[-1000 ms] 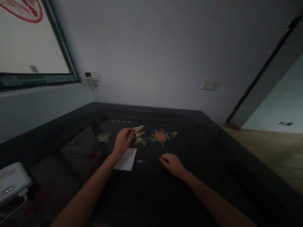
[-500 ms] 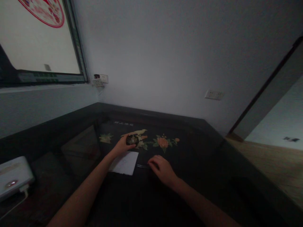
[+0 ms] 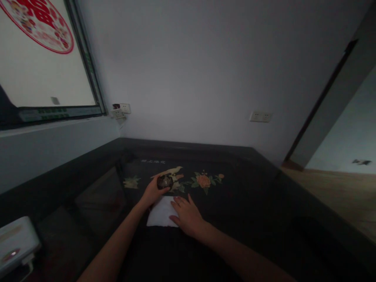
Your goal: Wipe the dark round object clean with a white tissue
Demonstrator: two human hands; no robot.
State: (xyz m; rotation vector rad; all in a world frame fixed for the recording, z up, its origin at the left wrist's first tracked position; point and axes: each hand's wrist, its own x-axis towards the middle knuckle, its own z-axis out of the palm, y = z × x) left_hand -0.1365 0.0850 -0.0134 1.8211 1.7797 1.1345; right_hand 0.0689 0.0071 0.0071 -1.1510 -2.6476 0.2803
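My left hand (image 3: 154, 190) is closed around a small dark round object (image 3: 164, 182), holding it just above the black tabletop (image 3: 235, 203). A white sheet of paper (image 3: 160, 213) lies flat on the table right below that hand. My right hand (image 3: 186, 214) rests on the paper's right edge with its fingers stretched out flat. Beyond both hands the tabletop carries a painted bird and an orange flower (image 3: 203, 180).
A white device (image 3: 16, 243) with a cable sits at the near left. A window (image 3: 35, 66) with a red round sticker is on the left wall. Wall sockets (image 3: 260, 116) are behind the table. A doorway and wooden floor (image 3: 337, 192) open to the right.
My left hand lifted the small dark round object off the table. My right hand moved left from the bare tabletop onto the white paper.
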